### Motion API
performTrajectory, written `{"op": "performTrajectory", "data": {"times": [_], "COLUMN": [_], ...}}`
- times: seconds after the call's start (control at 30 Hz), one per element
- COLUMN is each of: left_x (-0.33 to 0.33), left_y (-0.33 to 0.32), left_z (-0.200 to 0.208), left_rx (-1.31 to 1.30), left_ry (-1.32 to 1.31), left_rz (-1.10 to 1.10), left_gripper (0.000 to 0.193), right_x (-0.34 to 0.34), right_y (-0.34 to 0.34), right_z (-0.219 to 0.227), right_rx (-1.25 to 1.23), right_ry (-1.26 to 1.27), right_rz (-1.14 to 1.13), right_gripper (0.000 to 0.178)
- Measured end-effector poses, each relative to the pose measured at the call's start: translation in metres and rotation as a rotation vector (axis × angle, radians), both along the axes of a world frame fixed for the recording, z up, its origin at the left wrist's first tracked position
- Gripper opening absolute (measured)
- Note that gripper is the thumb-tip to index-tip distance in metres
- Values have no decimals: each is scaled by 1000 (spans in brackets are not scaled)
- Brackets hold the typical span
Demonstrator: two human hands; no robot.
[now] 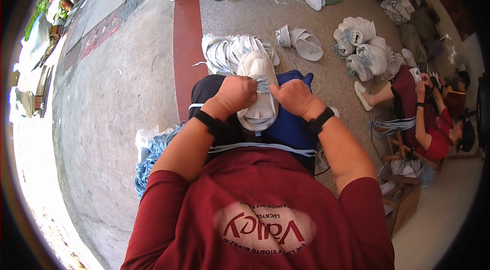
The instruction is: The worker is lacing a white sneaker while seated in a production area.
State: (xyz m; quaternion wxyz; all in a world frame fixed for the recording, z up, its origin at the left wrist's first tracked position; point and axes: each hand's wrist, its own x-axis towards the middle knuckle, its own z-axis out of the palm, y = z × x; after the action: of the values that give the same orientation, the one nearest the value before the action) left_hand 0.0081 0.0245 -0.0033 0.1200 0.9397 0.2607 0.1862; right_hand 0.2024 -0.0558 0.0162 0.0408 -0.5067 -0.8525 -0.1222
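A white sneaker (259,112) rests on my lap, toe pointing away from me. Light blue shoelace (263,86) crosses its upper between my hands. On the sneaker's left side, my left hand (238,95) is closed in a pinch at the lace. My right hand (297,97) is likewise closed at the right side, its thumb against the laced part. The lace ends inside both fists are hidden. Dark blue cloth (295,127) covers my right thigh under the shoe.
Stacked white shoe uppers (232,50) lie just beyond my knees, with loose white shoes (306,44) beside them. Shoe piles (370,48) stand to the right, near a seated co-worker (434,127). A light blue lace bundle (155,155) hangs at my left.
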Motion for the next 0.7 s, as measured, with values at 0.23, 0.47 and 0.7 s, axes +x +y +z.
{"op": "performTrajectory", "data": {"times": [0.23, 0.47, 0.7], "left_x": [-24, -35, -50], "left_y": [-18, -25, -23], "left_z": [16, 6, 10], "left_rx": [-169, -252, -382], "left_ry": [-40, -204, -14], "left_rz": [-240, -56, 135], "left_gripper": [19, 17, 32], "right_x": [8, 21, -19], "right_y": [-35, -18, -53], "right_z": [-10, -7, -1], "right_rx": [1, 35, -364], "right_ry": [112, 87, 482], "right_rz": [161, 171, -283], "right_gripper": [21, 42, 49]}}
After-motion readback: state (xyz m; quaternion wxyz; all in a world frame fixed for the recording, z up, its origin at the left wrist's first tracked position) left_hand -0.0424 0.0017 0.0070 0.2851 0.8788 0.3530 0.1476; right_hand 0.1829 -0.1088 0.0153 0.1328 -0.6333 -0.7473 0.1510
